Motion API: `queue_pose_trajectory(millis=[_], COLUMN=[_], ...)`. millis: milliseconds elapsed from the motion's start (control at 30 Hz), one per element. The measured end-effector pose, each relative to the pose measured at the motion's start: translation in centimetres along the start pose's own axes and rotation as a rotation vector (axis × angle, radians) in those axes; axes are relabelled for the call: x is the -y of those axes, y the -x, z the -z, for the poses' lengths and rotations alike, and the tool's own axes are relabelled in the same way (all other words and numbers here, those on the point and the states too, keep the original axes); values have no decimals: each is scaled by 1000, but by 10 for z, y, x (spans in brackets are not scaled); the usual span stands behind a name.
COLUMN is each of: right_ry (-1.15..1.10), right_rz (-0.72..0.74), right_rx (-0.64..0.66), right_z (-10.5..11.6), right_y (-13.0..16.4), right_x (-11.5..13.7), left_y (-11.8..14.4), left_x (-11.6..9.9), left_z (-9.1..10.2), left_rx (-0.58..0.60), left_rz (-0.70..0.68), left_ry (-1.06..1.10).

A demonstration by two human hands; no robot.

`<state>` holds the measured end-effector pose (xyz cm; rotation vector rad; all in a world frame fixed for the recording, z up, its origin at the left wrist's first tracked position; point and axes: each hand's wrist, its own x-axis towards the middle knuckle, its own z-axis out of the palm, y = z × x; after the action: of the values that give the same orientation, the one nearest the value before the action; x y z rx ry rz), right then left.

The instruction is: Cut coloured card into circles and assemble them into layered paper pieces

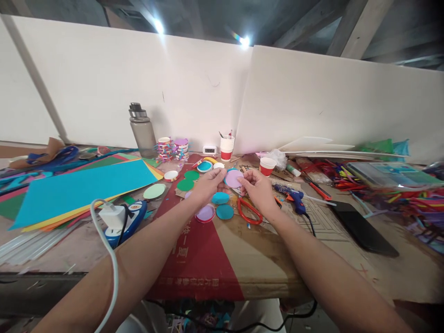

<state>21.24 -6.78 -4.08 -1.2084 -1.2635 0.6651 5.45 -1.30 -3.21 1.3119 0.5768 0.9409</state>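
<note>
White panel boards stand behind a cluttered work surface covered with flattened cardboard, part of it red with pale printed characters too small and skewed to read.

Both forearms reach forward from the lower corners of the view and meet above the middle of the surface. The left hand and the right hand face each other, fingers curled inward, and between them they pinch a lilac paper disc by its opposite edges. The disc is held off the surface, tilted toward the camera. Both hands are closed on it in a fingertip grip.

Directly below the hands lie two teal discs, a pink-rimmed disc and red-handled scissors. Green discs lie just beyond the left hand. A blue glue gun rests to the right of the right hand, its cord running off the front edge. A black phone lies face down further right. Coloured paper sheets are stacked at left, with a white charger plug and its cable near the left forearm. A grey bottle, red-and-white paper cups and a small white clock stand along the back; the clock's display cannot be read.
</note>
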Motion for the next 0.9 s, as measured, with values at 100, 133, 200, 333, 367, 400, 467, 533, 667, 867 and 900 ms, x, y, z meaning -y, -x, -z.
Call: queue_pose_trajectory(millis=[100, 133, 200, 333, 367, 400, 467, 533, 667, 867, 900], right_ry=[119, 146, 145, 40, 2, -42, -129, -198, -329, -314, -288], right_rz=[55, 74, 82, 7, -21, -46, -93, -134, -207, -204, -194], right_rx=[-55, -76, -77, 27, 41, 46, 58, 90, 150, 158, 151], right_z=[2, 2, 2, 1, 1, 1, 1, 1, 2, 2, 2], right_y=[-2, -2, -2, -3, -3, -4, -5, -6, -6, -7, -7], right_x=[-1, -1, 0, 2, 1, 1, 0, 0, 0, 2, 2], left_y=[1, 1, 2, 3, 3, 3, 3, 2, 0, 0, 0], left_x=[-2, -3, -4, -4, -4, -3, -2, -1, 1, 0, 1], left_z=[-3, -4, -4, -3, -3, -3, -3, -3, -3, -2, -2], left_rx=[36, 39, 39, 52, 57, 60, 56, 42, 17, -8, 1], left_rz=[-27, -36, -52, -67, -60, -48, -24, -1, 34, 48, 48], left_ry=[-85, -112, -141, -157, -159, -159, -141, -104, -60, -75, -75])
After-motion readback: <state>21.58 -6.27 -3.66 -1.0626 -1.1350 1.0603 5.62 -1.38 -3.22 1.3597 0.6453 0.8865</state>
